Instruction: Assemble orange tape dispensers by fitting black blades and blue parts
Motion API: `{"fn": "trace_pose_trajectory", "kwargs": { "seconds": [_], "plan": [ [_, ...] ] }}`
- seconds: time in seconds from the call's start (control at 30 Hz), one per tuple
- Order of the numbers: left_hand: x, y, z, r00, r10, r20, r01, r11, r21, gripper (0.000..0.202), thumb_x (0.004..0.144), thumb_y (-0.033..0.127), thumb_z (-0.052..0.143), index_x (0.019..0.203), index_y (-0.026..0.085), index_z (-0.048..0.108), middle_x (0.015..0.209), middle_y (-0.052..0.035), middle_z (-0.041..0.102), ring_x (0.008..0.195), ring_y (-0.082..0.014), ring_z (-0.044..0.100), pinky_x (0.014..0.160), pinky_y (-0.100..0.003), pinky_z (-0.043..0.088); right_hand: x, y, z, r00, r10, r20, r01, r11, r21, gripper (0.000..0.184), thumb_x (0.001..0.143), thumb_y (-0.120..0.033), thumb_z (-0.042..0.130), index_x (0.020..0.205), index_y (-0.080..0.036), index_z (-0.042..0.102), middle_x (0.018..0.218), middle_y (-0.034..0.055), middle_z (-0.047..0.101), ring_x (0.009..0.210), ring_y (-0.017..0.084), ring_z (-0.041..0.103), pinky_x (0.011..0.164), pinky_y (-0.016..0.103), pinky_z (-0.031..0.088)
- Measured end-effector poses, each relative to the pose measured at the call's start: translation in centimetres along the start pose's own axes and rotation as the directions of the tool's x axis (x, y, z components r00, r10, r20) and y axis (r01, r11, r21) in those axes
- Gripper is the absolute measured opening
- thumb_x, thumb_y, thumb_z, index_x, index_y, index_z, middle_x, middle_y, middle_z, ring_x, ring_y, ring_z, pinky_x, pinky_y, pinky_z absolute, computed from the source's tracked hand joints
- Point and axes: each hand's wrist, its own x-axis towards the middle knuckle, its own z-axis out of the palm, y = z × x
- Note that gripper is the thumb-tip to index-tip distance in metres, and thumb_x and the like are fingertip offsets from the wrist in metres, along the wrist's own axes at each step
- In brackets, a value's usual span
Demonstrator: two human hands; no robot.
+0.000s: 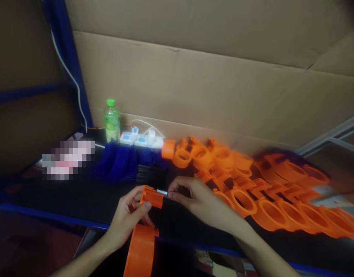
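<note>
1. In the head view, the orange part point(154, 199) is held at the lower centre of the frame by the left hand point(133, 209). It is pinched between thumb and fingers, with its open channel turned up, apparently so that the channel is exposed to the other hand.
2. A ribbed white piece point(162, 192) is gripped by the closed fingertips of the right hand point(194, 195). It is held by one end, probably so that the other end is left free; that end is pointed at the channel, but whether it is inside cannot be told.
3. An orange band point(141, 250) is seen below the left hand; whether it is joined to the part cannot be told.
4. Orange rings point(260, 222) are laid in rows across the right of the table point(79, 200), likely for easy reach.
5. Blue strips point(116, 163) are bunched left of centre, with the bottle point(112, 125) and power strip point(141, 139) set behind, presumably out of the way.
</note>
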Motion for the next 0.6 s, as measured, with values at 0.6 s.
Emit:
{"fn": "trace_pose_trajectory", "kwargs": {
  "seconds": [0.6],
  "plan": [
    [0.2, -0.1, 0.2, 0.999, -0.028, 0.026, 0.028, 0.999, 0.031, 0.039, 0.085, 0.035, 0.072, 0.117, 0.016, 0.061, 0.063, -0.0021, 0.074, 0.052, -0.0185, 0.072, 0.050, -0.024, 0.056, 2.0, -0.6, 1.7, 1.000, -0.014, 0.020, 0.012, 0.992, 0.124, 0.010, 0.088, -0.018, 0.062, 0.078, -0.016, 0.064, 0.072, -0.0019, 0.057, 0.063, 0.009, 0.048, 0.058, 0.021, 0.036]
  ]
}}
